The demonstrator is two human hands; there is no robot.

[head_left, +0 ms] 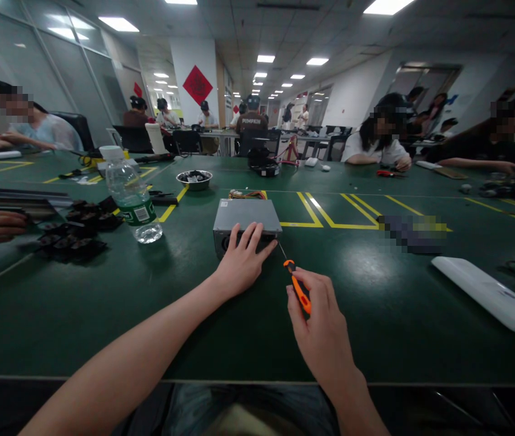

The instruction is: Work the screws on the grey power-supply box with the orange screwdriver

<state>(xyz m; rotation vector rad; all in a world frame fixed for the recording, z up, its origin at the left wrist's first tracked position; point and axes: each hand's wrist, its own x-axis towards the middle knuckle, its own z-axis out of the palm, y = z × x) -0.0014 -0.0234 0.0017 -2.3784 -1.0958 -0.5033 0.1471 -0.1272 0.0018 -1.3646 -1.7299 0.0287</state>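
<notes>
Left of the frame's centre we see a water bottle [131, 195] with a green label [139, 212]; right of its cap, a metal bowl [194, 186]. A red diamond sign [197, 85] hangs upper left; a white oblong case [489, 295] lies lower right.

On the table [171, 354], the power supply box [251, 211] is standing in the middle. The left hand [242, 259] is resting on it; the right hand [320, 303] is holding the screwdriver [302, 292] at its near right edge. A bottle [131, 194] is standing to the left, parts [73, 241] are lying farther left, and a bowl [194, 185] is sitting behind, leftward. A long object [489, 295] is lying far right.
</notes>
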